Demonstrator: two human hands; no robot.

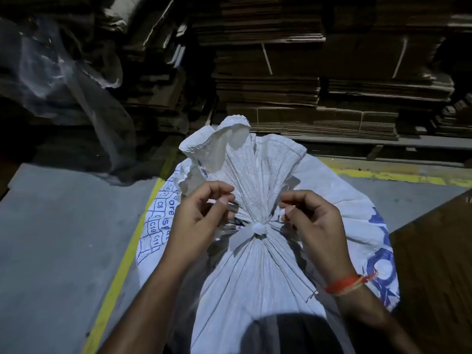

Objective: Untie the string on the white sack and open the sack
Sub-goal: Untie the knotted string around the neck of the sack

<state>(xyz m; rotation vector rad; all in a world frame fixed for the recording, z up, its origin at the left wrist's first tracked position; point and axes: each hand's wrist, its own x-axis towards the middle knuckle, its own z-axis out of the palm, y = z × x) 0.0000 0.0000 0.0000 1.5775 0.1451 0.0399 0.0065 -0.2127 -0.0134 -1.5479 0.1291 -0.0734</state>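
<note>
Behind everything I see stacks of flattened cardboard [332, 72] along the back, with crumpled clear plastic sheeting [63, 80] to the left and a grey floor crossed by a yellow line [120, 264]. The white sack [255, 277] stands directly below me, straddling that line, full and rounded, its woven cloth printed with blue letters and a grid of codes. I judge it heavy and not something to shift; the fabric looks stiff yet creased, a little slick, so it should pleat rather than stretch.

Its neck is gathered into tight folds, and above the tie the loose mouth [237, 149] fans upward, still closed off. My left hand [201, 213] sits just left of the neck with fingers curled, thumb and forefinger nearly meeting; whether they pinch a strand I cannot tell. My right hand [311, 215], with an orange thread band [344, 283] at the wrist, mirrors it on the other side, fingers likewise curled close beside the folds, and again the grip is unclear (the light is poor here).

Smallest of all is the string [258, 229], a pale flat strip knotted into a hard little lump at the neck, one tail splaying lower left. I reckon that tail is the place to take hold, pulling it while the other hand steadies the gathered cloth. The knot is not yet undone.
</note>
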